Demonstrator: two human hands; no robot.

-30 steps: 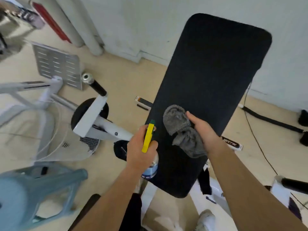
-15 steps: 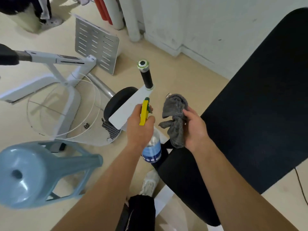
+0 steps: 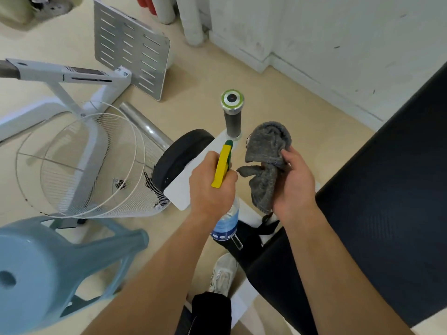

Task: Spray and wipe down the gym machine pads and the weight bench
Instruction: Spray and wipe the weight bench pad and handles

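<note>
Aim nozzle (image 3: pixel 228 142) squarely at the target before squeezing, and keep the rag out of the mist. Pose: left hand (image 3: pixel 212 189) raised mid-frame, fingers wrapped round spray bottle (image 3: pixel 226 221) neck. Just beside it, right hand (image 3: pixel 294 184), fingers clamped on bunched grey cloth (image 3: pixel 264 163). Black pad (image 3: pixel 387 189) far right, not touched.

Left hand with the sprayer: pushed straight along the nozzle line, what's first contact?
Probably the black handle grip with the silver end cap, right ahead of the nozzle of the spray bottle in the left hand. Depth is unclear from one view, so the hand might pass above it instead.
</note>
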